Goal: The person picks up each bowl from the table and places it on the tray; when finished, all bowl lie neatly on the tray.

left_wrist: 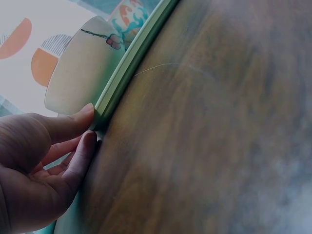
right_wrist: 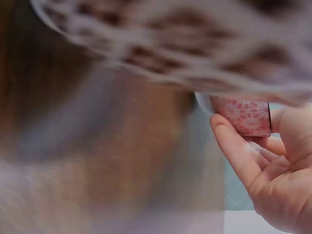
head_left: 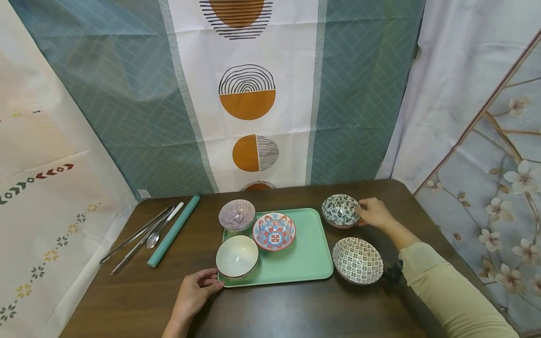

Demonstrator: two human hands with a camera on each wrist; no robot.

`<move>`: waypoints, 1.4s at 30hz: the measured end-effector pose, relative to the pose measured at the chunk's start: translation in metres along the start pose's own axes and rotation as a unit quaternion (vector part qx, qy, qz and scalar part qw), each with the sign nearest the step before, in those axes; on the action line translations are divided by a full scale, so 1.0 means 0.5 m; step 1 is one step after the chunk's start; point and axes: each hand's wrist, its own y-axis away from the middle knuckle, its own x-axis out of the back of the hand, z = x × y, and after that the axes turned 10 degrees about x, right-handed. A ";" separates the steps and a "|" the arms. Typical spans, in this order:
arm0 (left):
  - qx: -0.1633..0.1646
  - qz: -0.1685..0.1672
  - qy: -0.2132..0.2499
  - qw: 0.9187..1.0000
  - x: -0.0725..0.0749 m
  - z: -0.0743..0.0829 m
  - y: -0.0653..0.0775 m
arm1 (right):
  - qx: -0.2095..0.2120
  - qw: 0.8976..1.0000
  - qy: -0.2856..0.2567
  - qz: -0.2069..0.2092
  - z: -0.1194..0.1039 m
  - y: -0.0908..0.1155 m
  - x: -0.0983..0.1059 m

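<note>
My left hand (head_left: 193,296) pinches the near left corner of a green tray (head_left: 296,274), thumb on the rim. The cream bowl (head_left: 237,257) stands on the tray just beside that hand. Off the tray's far right side, my right hand (head_left: 374,213) grips the right edge of a floral bowl (head_left: 340,210). A pink pattern (right_wrist: 246,117) shows on that bowl's outside in the right wrist view. Nearer me, a brown-and-white patterned bowl (head_left: 358,260) sits right of the tray, under my right forearm's left side.
A red-and-blue bowl (head_left: 274,231) sits on the tray, and a purple striped bowl (head_left: 237,215) is at its far left corner. To the left lie tongs (head_left: 139,234), a spoon (head_left: 153,239) and a green cylinder (head_left: 174,232). Fabric hangings (head_left: 359,94) border the wooden table (head_left: 270,312).
</note>
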 end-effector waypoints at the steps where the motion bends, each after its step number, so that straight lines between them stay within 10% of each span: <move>1: -0.002 0.001 -0.001 1.000 0.000 0.002 -0.001 | 0.003 1.000 0.001 -0.001 -0.007 -0.002 0.008; 12: 0.004 0.001 -0.019 1.000 0.003 0.001 0.001 | 0.015 0.999 0.027 -0.038 -0.117 -0.033 0.068; 42: 0.008 0.001 -0.001 1.000 -0.001 0.009 0.002 | -0.078 0.988 -0.049 -0.122 -0.143 -0.106 -0.124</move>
